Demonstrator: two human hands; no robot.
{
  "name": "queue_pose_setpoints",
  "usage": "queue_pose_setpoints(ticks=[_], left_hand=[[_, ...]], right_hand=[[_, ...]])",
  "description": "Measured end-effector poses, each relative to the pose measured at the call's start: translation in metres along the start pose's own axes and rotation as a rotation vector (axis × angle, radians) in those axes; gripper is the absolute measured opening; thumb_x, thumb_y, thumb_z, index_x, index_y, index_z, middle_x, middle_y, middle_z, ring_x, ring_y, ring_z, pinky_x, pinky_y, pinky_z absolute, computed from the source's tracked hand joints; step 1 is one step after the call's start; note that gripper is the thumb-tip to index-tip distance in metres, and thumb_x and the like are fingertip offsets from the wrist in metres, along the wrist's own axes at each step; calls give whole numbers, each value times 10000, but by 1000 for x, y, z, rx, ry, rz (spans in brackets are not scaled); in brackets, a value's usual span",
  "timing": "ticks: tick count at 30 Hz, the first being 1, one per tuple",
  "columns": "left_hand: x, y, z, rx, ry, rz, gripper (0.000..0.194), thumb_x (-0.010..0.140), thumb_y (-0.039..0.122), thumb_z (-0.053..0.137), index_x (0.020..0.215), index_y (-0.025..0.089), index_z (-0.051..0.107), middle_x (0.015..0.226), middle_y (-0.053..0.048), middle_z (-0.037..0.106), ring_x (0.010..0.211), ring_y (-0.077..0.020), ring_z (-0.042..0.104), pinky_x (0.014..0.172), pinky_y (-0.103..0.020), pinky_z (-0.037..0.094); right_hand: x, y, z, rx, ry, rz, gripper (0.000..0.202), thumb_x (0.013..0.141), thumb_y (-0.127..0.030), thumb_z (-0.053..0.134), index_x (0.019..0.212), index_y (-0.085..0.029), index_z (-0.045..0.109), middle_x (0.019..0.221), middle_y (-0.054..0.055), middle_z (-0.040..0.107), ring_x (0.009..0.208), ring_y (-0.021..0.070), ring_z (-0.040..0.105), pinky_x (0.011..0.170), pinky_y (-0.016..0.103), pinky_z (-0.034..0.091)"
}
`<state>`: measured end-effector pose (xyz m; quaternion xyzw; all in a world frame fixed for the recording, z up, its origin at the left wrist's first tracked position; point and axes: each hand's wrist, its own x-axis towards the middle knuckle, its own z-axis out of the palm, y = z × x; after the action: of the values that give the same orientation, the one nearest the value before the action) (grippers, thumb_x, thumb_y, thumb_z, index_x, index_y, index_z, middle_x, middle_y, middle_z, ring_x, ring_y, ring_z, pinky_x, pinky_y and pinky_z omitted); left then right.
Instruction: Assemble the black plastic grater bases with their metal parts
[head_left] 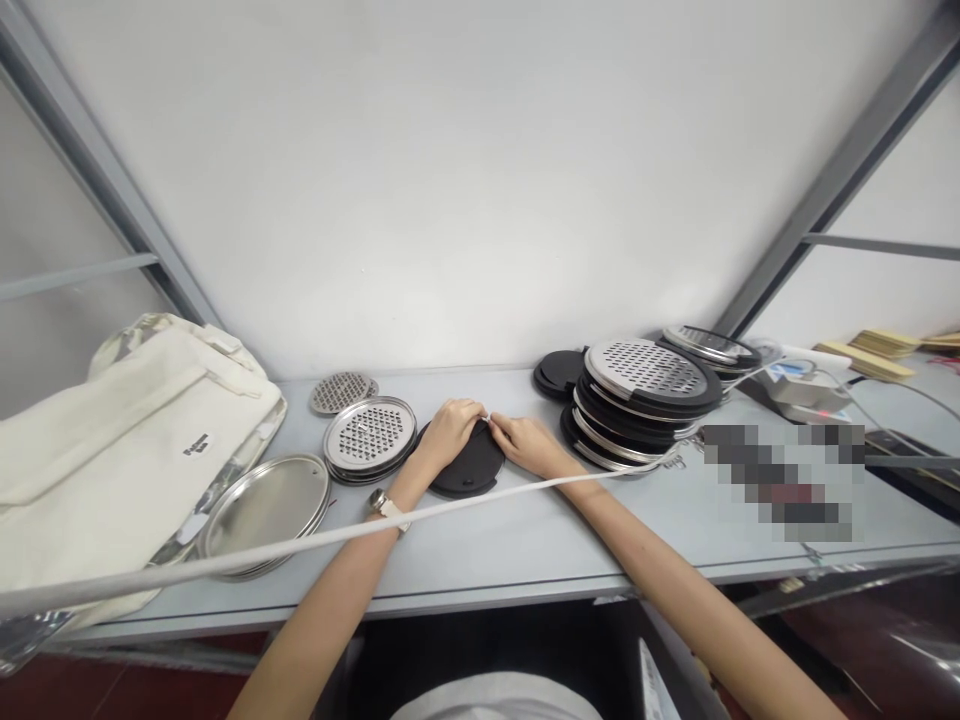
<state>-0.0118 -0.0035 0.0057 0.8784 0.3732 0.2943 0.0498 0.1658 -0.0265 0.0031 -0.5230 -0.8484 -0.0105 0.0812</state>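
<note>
A flat black round disc [472,468] lies on the grey table in front of me, with a small hole or knob near its front edge. My left hand [452,432] curls over its far left side, fingers closed on the rim. From the right, my right hand [529,445] meets it at the far edge, thumb and fingers pinched together. A tiny pale bit shows between the fingertips, too small to name. Just left of the disc is a stack topped by a round metal grater plate [373,433]. A tall stack of black rings and perforated metal plates [649,370] stands at the right.
Plain metal discs [266,505] are stacked at the left beside a cream cloth bag [150,420]. Small grater discs [341,392] and black discs [559,372] lie near the wall. A white cord [420,515] crosses the view in front of my forearms. A white device [810,390] sits far right.
</note>
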Motion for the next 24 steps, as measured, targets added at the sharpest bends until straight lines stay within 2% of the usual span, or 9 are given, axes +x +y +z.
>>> queue_pose_setpoints(ticks=[14,24], left_hand=[[1,-5,4,-47,-1,-18,212,881,102,443,838,158,643,859,-48,659,855,-171,600,820,-291,449],[2,-5,5,-10,-8,-18,214,879,98,442,831,148,645,857,-54,661,843,-171,596,815,-286,444]], right_hand=[[0,-4,-3,0,-56,42,413,992,-353,185,1087,-189,552,932,102,707,828,202,664,691,254,357],[-1,-6,-2,12,-43,45,439,993,-361,160,1088,-188,552,931,102,706,831,207,663,699,258,373]])
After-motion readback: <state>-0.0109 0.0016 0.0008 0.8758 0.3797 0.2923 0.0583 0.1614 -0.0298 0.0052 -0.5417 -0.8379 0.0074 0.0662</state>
